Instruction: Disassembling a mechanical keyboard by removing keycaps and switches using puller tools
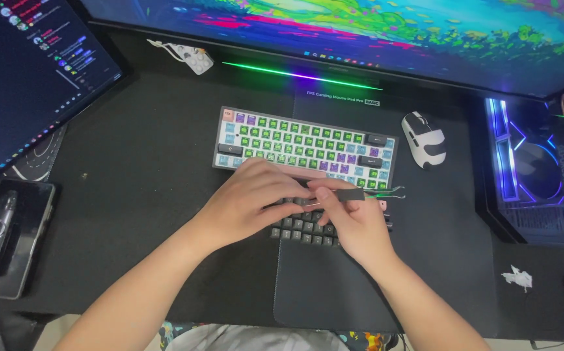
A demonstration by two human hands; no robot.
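Observation:
A compact keyboard (295,140) with glowing green and purple switches and most keycaps off lies on the dark desk mat (152,169). A pile of dark grey keycaps (298,227) sits in front of it, partly under my hands. My left hand (253,198) rests palm down over the keyboard's front edge and the keycaps, fingers curled. My right hand (353,224) grips a wire keycap puller (376,192) by its dark handle, the wire loops pointing right, just below the keyboard's lower right corner.
A white and black mouse (425,140) lies right of the keyboard. A wide monitor (360,32) spans the back, a second screen (28,71) stands at left. A lit computer case (536,169) is at right, a black tray (9,234) at left, crumpled paper (518,278) near the front right.

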